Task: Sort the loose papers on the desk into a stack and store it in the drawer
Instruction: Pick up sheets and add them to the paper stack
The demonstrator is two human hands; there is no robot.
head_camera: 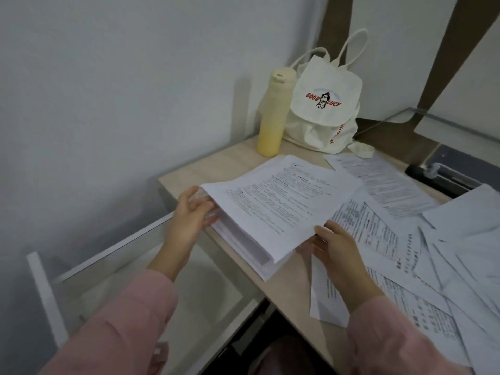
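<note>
A thick stack of printed white papers (273,204) rests on the left part of the light wooden desk (232,161), jutting past the desk's front-left edge. My left hand (189,215) grips the stack's left edge. My right hand (338,253) holds its near right corner from below. Several loose printed sheets (405,239) lie spread and overlapping across the right side of the desk. Below and left of the desk, a white drawer (135,272) stands pulled open, its inside pale and bare where visible.
A yellow bottle (273,115) and a white canvas backpack (322,104) stand at the back of the desk by the wall. A dark device (449,171) lies at the back right. The white wall closes off the left side.
</note>
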